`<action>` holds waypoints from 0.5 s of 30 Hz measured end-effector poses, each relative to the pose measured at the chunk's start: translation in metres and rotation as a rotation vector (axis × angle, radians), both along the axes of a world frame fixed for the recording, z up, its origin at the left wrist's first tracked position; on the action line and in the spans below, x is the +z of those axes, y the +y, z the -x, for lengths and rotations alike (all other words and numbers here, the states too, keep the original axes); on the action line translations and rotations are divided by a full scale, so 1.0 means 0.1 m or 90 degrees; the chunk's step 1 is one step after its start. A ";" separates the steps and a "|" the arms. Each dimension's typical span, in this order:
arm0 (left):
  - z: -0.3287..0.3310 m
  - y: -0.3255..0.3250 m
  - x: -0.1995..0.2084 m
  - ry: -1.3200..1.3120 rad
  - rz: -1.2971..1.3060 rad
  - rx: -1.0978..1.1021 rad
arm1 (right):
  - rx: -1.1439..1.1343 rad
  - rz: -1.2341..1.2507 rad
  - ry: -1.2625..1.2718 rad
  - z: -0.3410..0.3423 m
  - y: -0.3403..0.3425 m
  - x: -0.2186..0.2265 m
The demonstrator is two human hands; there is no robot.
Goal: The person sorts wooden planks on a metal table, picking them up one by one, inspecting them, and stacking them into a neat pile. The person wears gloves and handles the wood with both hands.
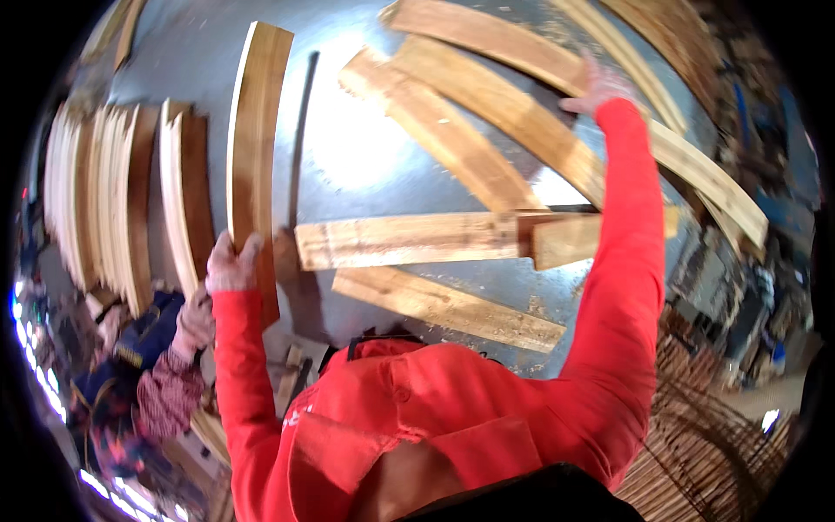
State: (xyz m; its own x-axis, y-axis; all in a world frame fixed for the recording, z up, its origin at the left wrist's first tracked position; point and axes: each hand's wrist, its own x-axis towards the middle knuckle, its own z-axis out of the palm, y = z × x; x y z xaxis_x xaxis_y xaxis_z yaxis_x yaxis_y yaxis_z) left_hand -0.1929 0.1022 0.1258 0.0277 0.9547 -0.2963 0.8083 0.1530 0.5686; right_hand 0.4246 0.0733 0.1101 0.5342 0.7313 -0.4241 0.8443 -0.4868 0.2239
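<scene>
On the left side, my left hand (233,264) is closed round the lower part of a long wooden board (254,130), its thumb over the board's face. The board points away from me, with a pale edge along its left. Out at the upper right, my right hand (602,87) is closed across another wooden board (487,33), thumb on the near edge and fingers on the far one. Just below that lies a slanting board (504,104). In front of my chest, a board (409,241) lies crosswise, with a shorter piece (565,241) against its right end.
Stacked boards (96,200) stand at the left. Near my left forearm are a co-worker's hand (195,326) and checked sleeve (170,391). More boards (444,130) and sawdust lie over the grey metal table (191,61). Thin wooden strips (696,435) are piled at the lower right.
</scene>
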 end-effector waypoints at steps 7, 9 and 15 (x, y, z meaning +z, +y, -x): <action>0.44 0.21 -0.38 0.183 0.003 0.018 | 0.016 -0.015 0.227 0.48 -0.19 -0.01; 0.52 0.25 -0.47 0.210 0.035 0.014 | -0.028 -0.061 0.367 0.25 -0.35 -0.33; 0.42 0.13 -0.41 0.276 -0.225 -0.069 | -0.094 -0.158 0.569 0.81 -0.40 -0.14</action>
State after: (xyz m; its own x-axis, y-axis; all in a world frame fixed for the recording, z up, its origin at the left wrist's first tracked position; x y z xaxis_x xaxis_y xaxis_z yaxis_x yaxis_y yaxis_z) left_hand -0.2350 0.1155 0.0850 0.0785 0.9963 0.0336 0.9797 -0.0833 0.1823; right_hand 0.3434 0.0328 0.0959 0.1795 0.8066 -0.5632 0.5787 -0.5496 -0.6025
